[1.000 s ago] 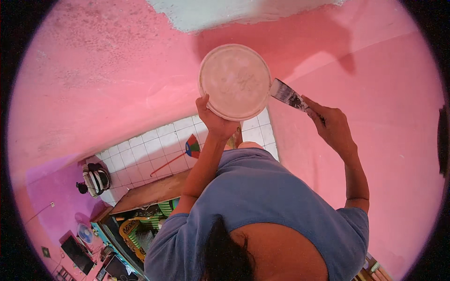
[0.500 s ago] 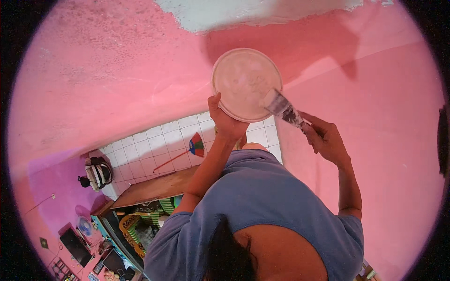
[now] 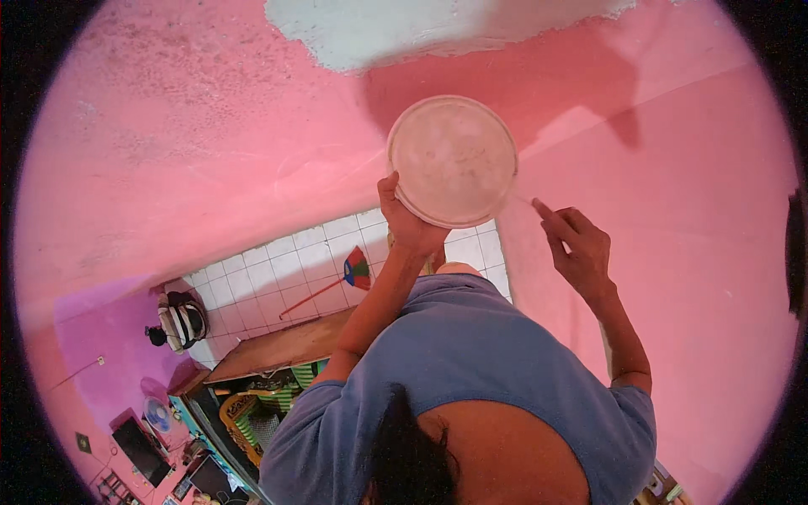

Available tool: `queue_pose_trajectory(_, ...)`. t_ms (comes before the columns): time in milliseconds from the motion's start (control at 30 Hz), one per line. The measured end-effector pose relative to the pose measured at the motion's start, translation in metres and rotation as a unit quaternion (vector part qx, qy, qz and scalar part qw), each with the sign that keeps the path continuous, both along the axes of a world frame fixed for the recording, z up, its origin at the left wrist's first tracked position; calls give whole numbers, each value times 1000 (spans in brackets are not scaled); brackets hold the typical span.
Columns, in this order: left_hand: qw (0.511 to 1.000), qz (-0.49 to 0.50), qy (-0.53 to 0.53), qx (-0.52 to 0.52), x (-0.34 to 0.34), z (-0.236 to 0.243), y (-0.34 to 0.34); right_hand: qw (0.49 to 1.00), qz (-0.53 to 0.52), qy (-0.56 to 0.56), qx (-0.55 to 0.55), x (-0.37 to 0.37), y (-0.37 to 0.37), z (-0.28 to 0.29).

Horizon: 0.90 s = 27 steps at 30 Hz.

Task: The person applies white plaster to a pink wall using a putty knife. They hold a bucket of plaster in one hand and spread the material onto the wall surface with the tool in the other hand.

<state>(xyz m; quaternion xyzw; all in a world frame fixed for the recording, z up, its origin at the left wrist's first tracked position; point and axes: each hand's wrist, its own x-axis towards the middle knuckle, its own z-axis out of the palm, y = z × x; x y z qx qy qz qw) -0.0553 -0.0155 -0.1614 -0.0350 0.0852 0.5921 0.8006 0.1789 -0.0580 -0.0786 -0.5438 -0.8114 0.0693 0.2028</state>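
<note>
We see first the pink wall (image 3: 210, 168), which fills most of the view, and on it a dark shadow falls behind the work. Next in size is the blue shirt (image 3: 505, 362) of the person, then the white tiled floor (image 3: 300, 255) and a whitish patch (image 3: 404, 29) with ragged edge, high on the wall. A brown wooden board (image 3: 282, 345) stands at the left of the shirt. The round pale lid (image 3: 454, 160) is in front of the person, near the middle of our view; its face carries faint stains, in which we can read no lettering. The left hand (image 3: 412, 225) is clamped on the near rim of this lid, thumb above, other fingers hidden beneath. The right hand (image 3: 579, 251) is at the right of the lid, apart from it, with fingers closed on the scraper (image 3: 523, 199). After these we notice a dark screen (image 3: 140, 452), a striped bag (image 3: 181, 321) and a red, green and blue broom (image 3: 358, 268) on the floor. The scraper is the smallest, thin and blurred, so we cannot tell if its blade touches the lid.
</note>
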Motion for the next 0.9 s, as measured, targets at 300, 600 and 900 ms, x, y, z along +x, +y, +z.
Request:
queue_pose_trajectory(300, 998, -7, 47, -31, 11, -7, 7, 994, -70, 30, -73, 17, 16, 28)
queue_pose_trajectory(600, 997, -64, 51, 5, 10, -6, 6, 927, -89, 43, -361, 37, 53, 88)
queue_pose_trajectory(900, 995, -101, 23, 15, 9, -4, -12, 890, -48, 59, -450, 41, 54, 68)
